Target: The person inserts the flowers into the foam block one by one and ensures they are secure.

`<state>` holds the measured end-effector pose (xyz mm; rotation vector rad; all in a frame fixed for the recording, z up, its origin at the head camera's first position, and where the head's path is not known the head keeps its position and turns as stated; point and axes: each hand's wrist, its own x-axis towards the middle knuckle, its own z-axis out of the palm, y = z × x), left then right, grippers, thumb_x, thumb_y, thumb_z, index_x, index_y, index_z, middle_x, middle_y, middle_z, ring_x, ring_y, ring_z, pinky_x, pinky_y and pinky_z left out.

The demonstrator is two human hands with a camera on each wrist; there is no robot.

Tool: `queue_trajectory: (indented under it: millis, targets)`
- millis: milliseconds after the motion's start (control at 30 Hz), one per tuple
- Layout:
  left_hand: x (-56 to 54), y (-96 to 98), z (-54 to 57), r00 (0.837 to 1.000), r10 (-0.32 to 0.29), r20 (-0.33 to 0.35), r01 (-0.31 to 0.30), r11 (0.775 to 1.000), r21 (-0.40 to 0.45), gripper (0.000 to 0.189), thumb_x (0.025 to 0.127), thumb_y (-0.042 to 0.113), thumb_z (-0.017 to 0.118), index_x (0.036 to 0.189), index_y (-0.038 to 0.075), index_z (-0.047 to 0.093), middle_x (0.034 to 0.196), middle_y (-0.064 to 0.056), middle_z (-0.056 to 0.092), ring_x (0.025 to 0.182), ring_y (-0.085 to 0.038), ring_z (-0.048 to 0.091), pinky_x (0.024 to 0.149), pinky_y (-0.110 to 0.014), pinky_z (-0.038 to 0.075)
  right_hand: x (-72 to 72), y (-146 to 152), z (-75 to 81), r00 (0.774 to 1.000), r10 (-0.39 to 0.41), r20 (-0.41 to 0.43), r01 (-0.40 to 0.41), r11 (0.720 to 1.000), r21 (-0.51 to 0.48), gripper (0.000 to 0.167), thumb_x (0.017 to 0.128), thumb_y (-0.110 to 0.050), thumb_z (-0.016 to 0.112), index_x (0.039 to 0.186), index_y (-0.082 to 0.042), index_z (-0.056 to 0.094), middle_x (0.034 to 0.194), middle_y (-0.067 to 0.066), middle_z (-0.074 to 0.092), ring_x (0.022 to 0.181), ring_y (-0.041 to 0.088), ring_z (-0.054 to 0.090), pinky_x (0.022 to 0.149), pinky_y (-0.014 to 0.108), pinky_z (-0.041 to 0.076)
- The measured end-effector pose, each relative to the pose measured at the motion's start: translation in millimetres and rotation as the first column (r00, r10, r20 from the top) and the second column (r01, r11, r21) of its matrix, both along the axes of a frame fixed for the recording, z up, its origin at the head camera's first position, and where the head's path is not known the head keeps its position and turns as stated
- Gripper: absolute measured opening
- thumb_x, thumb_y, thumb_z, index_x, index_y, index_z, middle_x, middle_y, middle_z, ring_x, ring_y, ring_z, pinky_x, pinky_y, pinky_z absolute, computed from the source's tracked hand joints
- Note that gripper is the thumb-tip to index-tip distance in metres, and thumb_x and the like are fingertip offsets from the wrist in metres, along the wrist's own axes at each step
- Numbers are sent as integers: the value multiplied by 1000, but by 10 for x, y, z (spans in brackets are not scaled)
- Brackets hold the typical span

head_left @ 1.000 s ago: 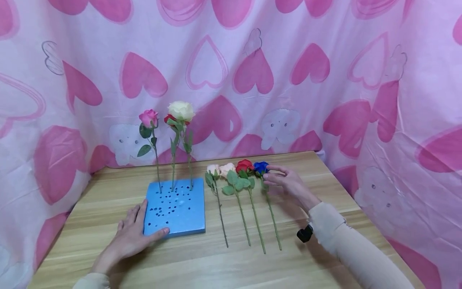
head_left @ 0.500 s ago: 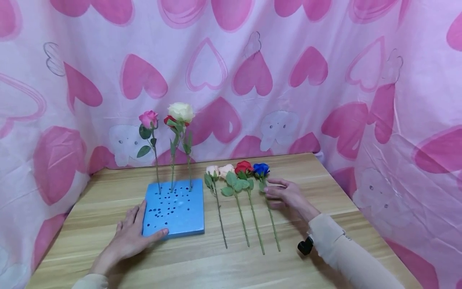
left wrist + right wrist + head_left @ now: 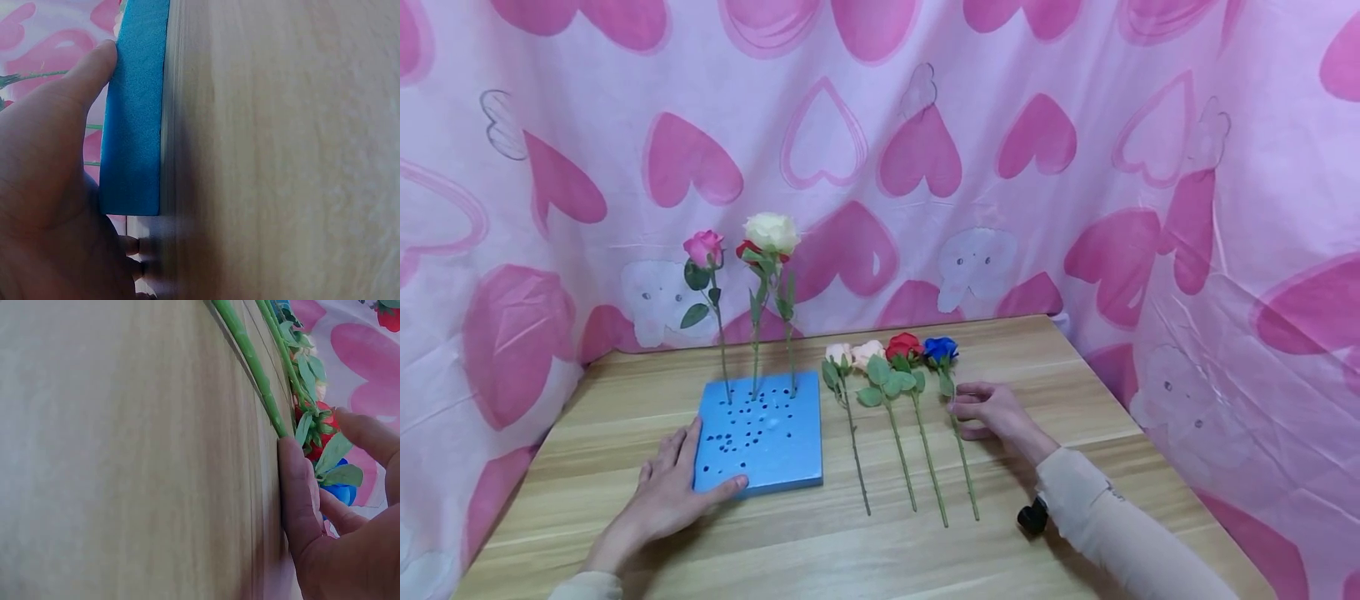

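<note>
A blue foam block (image 3: 801,454) dotted with holes lies on the table. My left hand (image 3: 658,492) rests against its front left corner, fingers along the left side and thumb over the front edge. A pink rose (image 3: 703,248), a white rose (image 3: 771,233) and a red rose (image 3: 749,250) stand upright in the block. To the right lies a blue rose (image 3: 940,350); my right hand (image 3: 996,417) is at its stem. In the right wrist view, a fingertip touches the green stem (image 3: 250,359) near the table, while another digit stays apart from it.
Beside the blue rose lie another red rose (image 3: 904,346) and two pale pink roses, stems toward the person. A wooden table (image 3: 760,550) carries everything. A heart-patterned curtain (image 3: 985,192) hangs behind and at both sides. A black object (image 3: 1032,517) sits under the right cuff.
My right hand has come down from the blue rose's bloom to its stem, toward the person. My left hand keeps its place on the foam block. The view has shifted slightly.
</note>
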<state>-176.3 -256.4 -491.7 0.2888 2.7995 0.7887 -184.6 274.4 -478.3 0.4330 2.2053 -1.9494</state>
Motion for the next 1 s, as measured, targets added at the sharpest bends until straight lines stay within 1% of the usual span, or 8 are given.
queue_trajectory:
  millis: [167, 300, 433, 567, 700, 867, 933, 1000]
  targets:
    - [-2, -2, -4, 1000, 6, 24, -6, 1000, -9, 139, 94, 77, 72, 176, 1, -10, 175, -45, 0, 159, -72, -5, 119, -91, -5, -15, -36, -20, 1000, -22, 6, 22, 998, 52, 68, 96, -10, 89, 156, 1, 59, 138, 20, 67, 97, 19, 78, 75, 35, 69]
    - [-2, 0, -5, 1000, 5, 22, -5, 1000, -5, 138, 94, 76, 73, 176, 1, -9, 175, -45, 0, 159, -72, -5, 119, -91, -4, -30, -59, -30, 999, -40, 9, 39, 996, 80, 64, 97, -7, 87, 155, -1, 60, 127, 15, 69, 93, 17, 77, 69, 32, 68]
    - [-4, 3, -1, 1000, 4, 15, -4, 1000, -5, 138, 94, 76, 73, 176, 1, -9, 175, -45, 1, 159, -72, -4, 119, -91, -4, -50, -69, -41, 999, -39, -14, 41, 993, 111, 60, 97, -4, 87, 152, -2, 64, 122, 15, 70, 84, 18, 76, 65, 32, 67]
    - [-7, 5, 1, 1000, 6, 16, -6, 1000, -9, 138, 94, 76, 73, 176, 0, -9, 175, -46, 0, 159, -72, -5, 119, -91, -4, -60, -80, -47, 999, -33, -37, 38, 985, 167, 57, 96, -4, 88, 148, -3, 67, 121, 17, 72, 75, 18, 73, 62, 31, 66]
    - [-10, 9, 0, 1000, 4, 13, -4, 1000, -10, 139, 94, 76, 73, 176, 1, -9, 175, -45, 0, 159, -72, -4, 119, -91, -4, -66, -102, -52, 998, -36, -44, 46, 970, 237, 53, 94, -4, 90, 142, -3, 69, 118, 15, 71, 79, 19, 71, 61, 32, 66]
    - [-17, 13, 7, 1000, 9, 22, -8, 1000, -19, 139, 94, 77, 73, 176, 1, -9, 175, -45, 0, 159, -72, -5, 120, -91, -4, -102, -136, -58, 996, -20, -87, 49, 939, 339, 43, 91, 0, 90, 131, -3, 75, 113, 15, 74, 88, 22, 72, 63, 34, 65]
    - [-18, 14, 14, 1000, 10, 29, -10, 1000, -20, 139, 94, 77, 72, 176, 1, -10, 175, -46, -1, 159, -72, -5, 120, -91, -5, -118, -141, -48, 994, -13, -107, 51, 932, 359, 40, 91, 3, 89, 128, -3, 76, 111, 15, 76, 90, 23, 73, 63, 35, 65]
    - [-16, 13, 21, 999, 11, 33, -10, 1000, -23, 139, 94, 78, 72, 176, 0, -10, 174, -46, -1, 158, -72, -5, 120, -91, -5, -127, -137, -34, 993, -1, -116, 43, 933, 357, 39, 91, 4, 87, 128, -3, 75, 112, 17, 78, 91, 23, 75, 63, 35, 65]
